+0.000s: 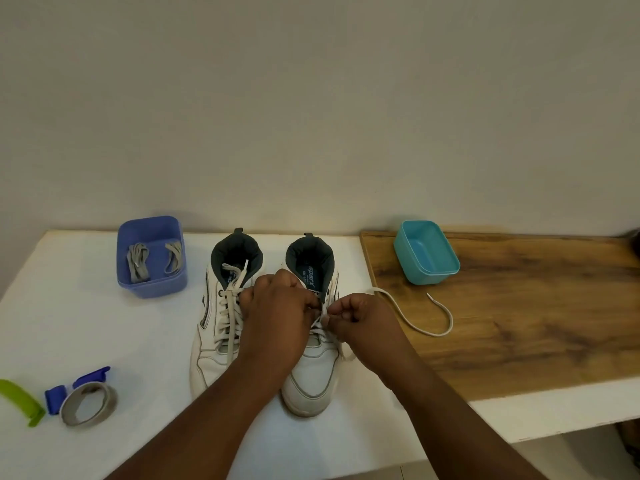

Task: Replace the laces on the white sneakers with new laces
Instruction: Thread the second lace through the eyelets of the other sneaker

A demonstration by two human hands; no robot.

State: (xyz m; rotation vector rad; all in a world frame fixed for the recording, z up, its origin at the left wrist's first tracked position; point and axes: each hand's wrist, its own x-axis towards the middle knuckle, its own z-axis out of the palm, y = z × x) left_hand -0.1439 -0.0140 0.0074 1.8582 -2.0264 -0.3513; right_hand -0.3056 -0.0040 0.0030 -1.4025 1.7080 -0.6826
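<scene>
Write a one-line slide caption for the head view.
Both hands, left and right, work the lace out of the right-hand white sneaker; grey laces wait in the blue tub.

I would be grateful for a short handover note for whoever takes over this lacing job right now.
Left hand and right hand: both pinch the old lace on the right sneaker.
That lace is partly out, its free end trailing onto the wooden board.
Left sneaker: fully laced.
New laces: in the purple tub.
Left: finish unlacing both, then relace.
</scene>
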